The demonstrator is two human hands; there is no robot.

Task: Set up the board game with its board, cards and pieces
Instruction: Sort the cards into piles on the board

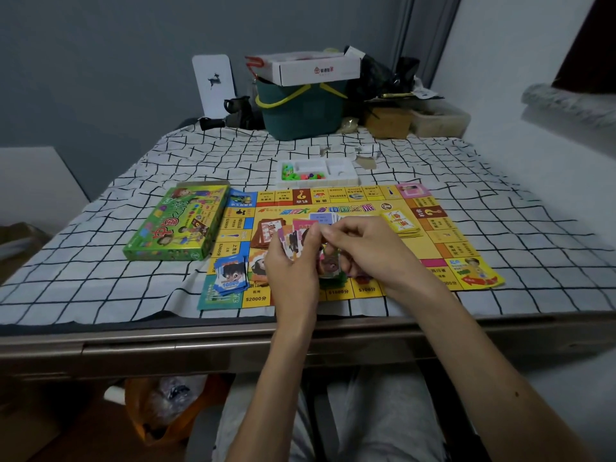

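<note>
My left fingers (311, 240) clamped the fanned cards (290, 243), right fingers (336, 233) pinched one; any slack might scatter them over the board (433, 235).

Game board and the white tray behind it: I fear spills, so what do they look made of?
The game board looks like thin printed paper or card, fairly matte; it lies slightly wavy on the cloth. The white tray is probably thin moulded plastic, smooth; it has formed compartments with rounded walls.
</note>
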